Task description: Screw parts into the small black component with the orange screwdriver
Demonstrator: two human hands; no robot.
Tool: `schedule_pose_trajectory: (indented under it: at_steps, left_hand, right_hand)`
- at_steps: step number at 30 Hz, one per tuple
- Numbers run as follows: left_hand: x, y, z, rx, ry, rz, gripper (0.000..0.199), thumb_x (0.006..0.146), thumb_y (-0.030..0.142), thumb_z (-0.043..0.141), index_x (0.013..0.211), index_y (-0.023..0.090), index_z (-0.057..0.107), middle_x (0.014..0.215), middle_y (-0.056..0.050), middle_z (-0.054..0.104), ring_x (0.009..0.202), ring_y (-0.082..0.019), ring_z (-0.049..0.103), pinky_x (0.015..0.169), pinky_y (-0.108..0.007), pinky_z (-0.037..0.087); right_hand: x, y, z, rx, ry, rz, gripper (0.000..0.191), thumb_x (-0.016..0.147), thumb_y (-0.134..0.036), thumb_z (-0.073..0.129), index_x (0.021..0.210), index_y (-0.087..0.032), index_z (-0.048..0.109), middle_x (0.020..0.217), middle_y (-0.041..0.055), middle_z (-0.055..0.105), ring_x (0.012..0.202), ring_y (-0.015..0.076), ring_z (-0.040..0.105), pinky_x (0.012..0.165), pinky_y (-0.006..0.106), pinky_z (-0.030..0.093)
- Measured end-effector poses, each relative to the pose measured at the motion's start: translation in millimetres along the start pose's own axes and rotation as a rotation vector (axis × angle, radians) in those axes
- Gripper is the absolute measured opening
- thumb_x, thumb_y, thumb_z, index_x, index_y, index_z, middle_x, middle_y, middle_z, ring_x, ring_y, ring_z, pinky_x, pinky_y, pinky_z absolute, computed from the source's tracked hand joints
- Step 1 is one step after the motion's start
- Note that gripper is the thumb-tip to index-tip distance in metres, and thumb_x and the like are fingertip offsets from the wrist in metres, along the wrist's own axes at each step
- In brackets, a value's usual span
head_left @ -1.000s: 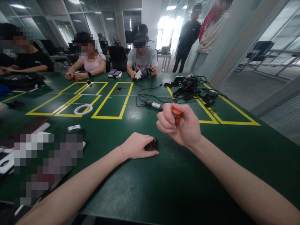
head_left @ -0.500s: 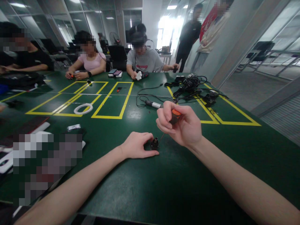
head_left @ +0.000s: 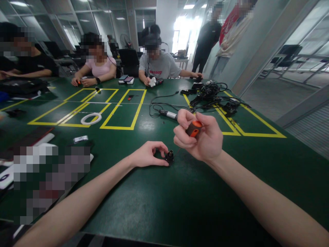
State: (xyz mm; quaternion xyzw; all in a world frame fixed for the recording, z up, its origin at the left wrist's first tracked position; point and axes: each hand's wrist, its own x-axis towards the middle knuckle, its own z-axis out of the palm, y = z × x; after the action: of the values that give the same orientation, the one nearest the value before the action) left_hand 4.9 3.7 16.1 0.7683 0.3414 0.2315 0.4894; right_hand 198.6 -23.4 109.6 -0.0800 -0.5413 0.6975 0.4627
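My left hand point(head_left: 147, 154) curves its thumb and fingers about a small black round part point(head_left: 170, 156) that stands upright on the green table point(head_left: 164, 202). A narrower, metallic-looking piece sticks up from the part's top. Its thumb and fingertips meet the part's left side and base. Closed in a grip, my right hand point(head_left: 205, 137) holds a screwdriver point(head_left: 194, 129) by its black and orange handle, above and to the right of the part. The thin shaft points down toward the part but is faint, and I cannot tell where its tip is.
Beyond my hands lie a silver-and-black tool point(head_left: 168, 114) with a cable, tangled black cables point(head_left: 209, 94) and a white ring point(head_left: 91, 118). Yellow tape point(head_left: 118, 128) marks rectangles. A small white packet point(head_left: 80, 139) lies left. Across the table sit people, one in a grey shirt point(head_left: 164, 65).
My right hand has tilted the screwdriver and moved slightly right, showing more of the handle. My left hand has shifted slightly up and left at the black part. A co-worker's hand has moved right.
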Motion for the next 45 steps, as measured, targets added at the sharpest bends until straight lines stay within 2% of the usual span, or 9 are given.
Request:
schedule_pose_trajectory:
  at_steps: [4, 8, 15, 19, 23, 30, 34, 41, 45]
  left_hand:
    - [0, -2, 0.9, 0.014, -0.003, 0.001, 0.042, 0.070, 0.039, 0.089, 0.101, 0.015, 0.074, 0.078, 0.001, 0.069, 0.065, -0.009, 0.054, 0.059, -0.023, 0.036]
    - [-1, -2, 2.4, -0.015, -0.013, 0.020, 0.041, 0.073, 0.036, 0.086, 0.105, 0.014, 0.075, 0.063, 0.006, 0.057, 0.058, -0.008, 0.049, 0.057, -0.021, 0.036]
    - [-2, -2, 4.2, 0.029, -0.028, 0.047, 0.037, 0.076, 0.037, 0.084, 0.104, 0.014, 0.075, 0.062, 0.007, 0.052, 0.056, -0.007, 0.045, 0.054, -0.019, 0.034]
    - [1, -3, 4.0, 0.012, -0.037, 0.066, 0.041, 0.075, 0.036, 0.084, 0.108, 0.015, 0.075, 0.081, 0.001, 0.066, 0.060, -0.007, 0.048, 0.057, -0.020, 0.037]
    - [4, -3, 1.6, -0.159, -0.031, -0.007, 0.056, 0.071, 0.031, 0.086, 0.122, 0.017, 0.070, 0.104, -0.007, 0.076, 0.069, -0.009, 0.060, 0.059, -0.021, 0.038]
    - [7, -3, -1.1, -0.246, -0.022, -0.078, 0.036, 0.064, 0.032, 0.090, 0.093, 0.013, 0.078, 0.081, -0.004, 0.077, 0.067, -0.010, 0.061, 0.058, -0.021, 0.038]
    - [7, -6, -1.5, -0.316, -0.040, -0.104, 0.036, 0.064, 0.028, 0.092, 0.094, 0.013, 0.080, 0.079, -0.003, 0.077, 0.066, -0.010, 0.063, 0.064, -0.022, 0.047]
    - [7, -12, -3.3, -0.399, -0.092, -0.139, 0.045, 0.064, 0.031, 0.094, 0.103, 0.013, 0.080, 0.098, -0.009, 0.082, 0.084, -0.017, 0.076, 0.084, -0.031, 0.059]
    - [6, -10, -5.7, -0.349, -0.136, -0.118, 0.046, 0.071, 0.033, 0.089, 0.110, 0.012, 0.079, 0.100, -0.011, 0.082, 0.085, -0.018, 0.076, 0.079, -0.029, 0.057]
  right_hand:
    - [-1, 0, -1, -0.023, 0.027, 0.009, 0.036, 0.092, -0.049, 0.059, 0.078, -0.025, 0.037, 0.046, -0.0134, 0.027, 0.039, 0.0061, 0.011, 0.041, 0.017, 0.020]
    - [-1, -1, 0, -0.035, 0.049, 0.008, 0.035, 0.091, -0.047, 0.060, 0.079, -0.025, 0.036, 0.046, -0.0136, 0.029, 0.039, 0.0063, 0.012, 0.041, 0.017, 0.019]
    - [2, 0, 1, -0.073, 0.085, -0.037, 0.035, 0.092, -0.046, 0.062, 0.075, -0.023, 0.044, 0.051, -0.0092, 0.042, 0.038, 0.0058, 0.022, 0.039, 0.018, 0.019]
    - [2, 0, 3, -0.070, 0.105, -0.023, 0.040, 0.095, -0.044, 0.060, 0.066, -0.021, 0.044, 0.051, -0.0069, 0.041, 0.040, 0.0063, 0.023, 0.040, 0.020, 0.022]
    - [1, -1, 3, -0.039, 0.096, 0.032, 0.048, 0.097, -0.046, 0.058, 0.059, -0.021, 0.042, 0.048, -0.0080, 0.030, 0.041, 0.0066, 0.017, 0.040, 0.020, 0.019]
    - [-1, 0, 2, -0.034, 0.028, 0.014, 0.047, 0.094, -0.057, 0.059, 0.065, -0.022, 0.045, 0.046, -0.0102, 0.027, 0.040, 0.0059, 0.014, 0.040, 0.020, 0.019]
    - [-2, 0, 4, -0.036, 0.028, -0.026, 0.039, 0.091, -0.057, 0.062, 0.077, -0.024, 0.045, 0.048, -0.0118, 0.029, 0.040, 0.0063, 0.014, 0.041, 0.019, 0.019]
    - [-1, 2, 3, -0.041, 0.012, -0.039, 0.029, 0.097, -0.044, 0.058, 0.079, -0.023, 0.048, 0.050, -0.0103, 0.036, 0.040, 0.0069, 0.020, 0.041, 0.019, 0.020]
    - [0, 3, 2, -0.041, 0.009, -0.033, 0.037, 0.099, -0.046, 0.056, 0.072, -0.020, 0.052, 0.050, -0.0080, 0.038, 0.041, 0.0074, 0.023, 0.041, 0.021, 0.021]
